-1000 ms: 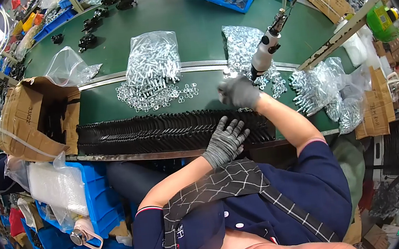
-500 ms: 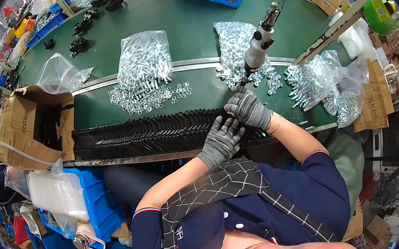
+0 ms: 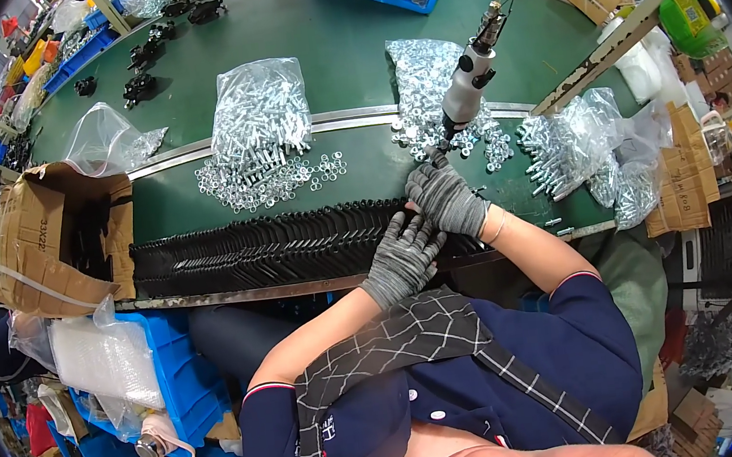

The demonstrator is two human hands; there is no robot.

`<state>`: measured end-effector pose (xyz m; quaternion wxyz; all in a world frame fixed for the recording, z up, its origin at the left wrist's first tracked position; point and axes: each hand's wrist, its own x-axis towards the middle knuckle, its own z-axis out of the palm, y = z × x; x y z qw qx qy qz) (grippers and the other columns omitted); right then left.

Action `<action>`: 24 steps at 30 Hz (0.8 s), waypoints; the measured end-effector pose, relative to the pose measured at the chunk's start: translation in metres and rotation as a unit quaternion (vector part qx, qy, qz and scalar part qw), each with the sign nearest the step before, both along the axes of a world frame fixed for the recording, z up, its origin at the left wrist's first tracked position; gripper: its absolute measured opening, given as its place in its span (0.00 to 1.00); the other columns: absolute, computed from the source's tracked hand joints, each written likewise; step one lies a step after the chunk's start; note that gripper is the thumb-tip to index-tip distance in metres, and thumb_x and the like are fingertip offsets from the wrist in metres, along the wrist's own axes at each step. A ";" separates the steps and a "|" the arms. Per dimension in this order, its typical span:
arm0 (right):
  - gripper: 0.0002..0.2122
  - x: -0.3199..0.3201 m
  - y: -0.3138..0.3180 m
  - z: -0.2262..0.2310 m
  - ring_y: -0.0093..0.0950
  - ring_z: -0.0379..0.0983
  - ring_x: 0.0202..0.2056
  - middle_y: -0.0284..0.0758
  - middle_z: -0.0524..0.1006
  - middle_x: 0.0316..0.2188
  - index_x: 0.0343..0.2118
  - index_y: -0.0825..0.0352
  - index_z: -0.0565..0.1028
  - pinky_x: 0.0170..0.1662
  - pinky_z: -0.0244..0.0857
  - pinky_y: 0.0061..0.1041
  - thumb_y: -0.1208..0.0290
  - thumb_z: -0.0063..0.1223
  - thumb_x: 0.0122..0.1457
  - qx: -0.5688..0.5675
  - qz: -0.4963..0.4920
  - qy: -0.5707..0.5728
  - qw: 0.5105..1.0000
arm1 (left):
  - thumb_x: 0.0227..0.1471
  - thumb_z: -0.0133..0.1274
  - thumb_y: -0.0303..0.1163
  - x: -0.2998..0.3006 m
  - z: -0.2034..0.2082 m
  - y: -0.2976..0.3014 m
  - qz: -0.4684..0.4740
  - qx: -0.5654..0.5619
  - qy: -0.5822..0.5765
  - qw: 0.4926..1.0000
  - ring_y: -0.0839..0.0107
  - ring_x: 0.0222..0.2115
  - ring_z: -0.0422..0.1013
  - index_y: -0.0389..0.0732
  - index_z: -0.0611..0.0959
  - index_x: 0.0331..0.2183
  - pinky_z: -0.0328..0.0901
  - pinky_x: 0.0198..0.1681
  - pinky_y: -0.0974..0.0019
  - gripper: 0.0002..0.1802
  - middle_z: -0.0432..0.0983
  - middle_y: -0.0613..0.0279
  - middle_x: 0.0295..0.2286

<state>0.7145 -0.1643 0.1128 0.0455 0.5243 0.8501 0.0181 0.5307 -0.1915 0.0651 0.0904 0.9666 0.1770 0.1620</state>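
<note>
- Left hand (image 3: 401,260): fingers spread, resting over the row of black parts (image 3: 269,247), which lies along the bench's (image 3: 168,197) near edge.
- Right hand (image 3: 450,201): fingers bent and close together at the row's far side; what they pinch, if anything, I cannot tell. The step in hand seems to be handling parts here; a next move would call for the left hand to steady them.
- Carton (image 3: 35,239) and cardboard flap (image 3: 685,188): dark writing on both.
- Driver (image 3: 465,95): tip just beyond the right hand, contact unclear.
- Green bottle (image 3: 688,27): label too small to read.
</note>
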 end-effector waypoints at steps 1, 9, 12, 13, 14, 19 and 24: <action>0.17 0.000 -0.001 0.001 0.37 0.70 0.48 0.38 0.76 0.41 0.41 0.64 0.76 0.64 0.42 0.51 0.56 0.51 0.56 0.001 0.001 0.000 1.000 | 0.47 0.53 0.47 -0.001 0.000 0.000 0.005 0.001 -0.002 1.000 0.53 0.57 0.61 0.47 0.75 0.54 0.45 0.64 0.42 0.32 0.70 0.51 0.51; 0.18 -0.004 -0.006 -0.009 0.36 0.67 0.53 0.39 0.75 0.46 0.42 0.64 0.76 0.65 0.41 0.53 0.55 0.50 0.56 0.083 0.020 0.016 0.996 | 0.46 0.54 0.47 -0.008 0.002 -0.003 -0.007 -0.008 0.012 1.000 0.51 0.59 0.59 0.47 0.75 0.54 0.45 0.64 0.42 0.33 0.69 0.51 0.52; 0.18 -0.010 -0.008 -0.001 0.36 0.67 0.54 0.39 0.74 0.47 0.41 0.64 0.77 0.64 0.42 0.53 0.55 0.51 0.56 0.062 0.003 0.028 0.998 | 0.46 0.54 0.47 -0.012 0.002 -0.004 -0.008 0.006 -0.001 1.000 0.51 0.58 0.60 0.47 0.75 0.54 0.45 0.64 0.42 0.33 0.69 0.50 0.52; 0.18 -0.010 -0.008 -0.002 0.36 0.67 0.54 0.39 0.74 0.47 0.41 0.64 0.77 0.64 0.42 0.53 0.55 0.51 0.56 0.062 0.005 0.027 0.998 | 0.46 0.54 0.47 -0.013 0.001 -0.004 -0.012 0.013 -0.008 1.000 0.51 0.58 0.60 0.47 0.75 0.54 0.45 0.64 0.42 0.33 0.69 0.50 0.52; 0.18 -0.010 -0.009 -0.003 0.37 0.67 0.53 0.38 0.75 0.46 0.39 0.65 0.77 0.64 0.43 0.52 0.55 0.52 0.55 0.084 0.016 0.031 0.996 | 0.46 0.54 0.47 -0.014 0.001 -0.004 -0.010 0.013 -0.009 1.000 0.51 0.58 0.60 0.47 0.75 0.54 0.45 0.64 0.42 0.33 0.69 0.50 0.52; 0.17 -0.025 0.003 0.005 0.38 0.68 0.51 0.37 0.75 0.44 0.37 0.64 0.77 0.63 0.46 0.49 0.55 0.54 0.53 0.103 0.030 0.039 0.993 | 0.46 0.54 0.48 -0.027 0.001 -0.004 0.010 -0.003 -0.008 1.000 0.51 0.58 0.60 0.47 0.75 0.54 0.44 0.64 0.41 0.33 0.69 0.50 0.52; 0.20 -0.066 0.076 0.023 0.38 0.72 0.48 0.37 0.76 0.44 0.42 0.62 0.76 0.54 0.60 0.44 0.50 0.52 0.56 0.026 0.004 0.082 0.996 | 0.45 0.55 0.50 -0.030 0.004 -0.003 0.045 -0.023 0.021 0.998 0.52 0.60 0.58 0.47 0.74 0.55 0.42 0.65 0.40 0.35 0.67 0.50 0.55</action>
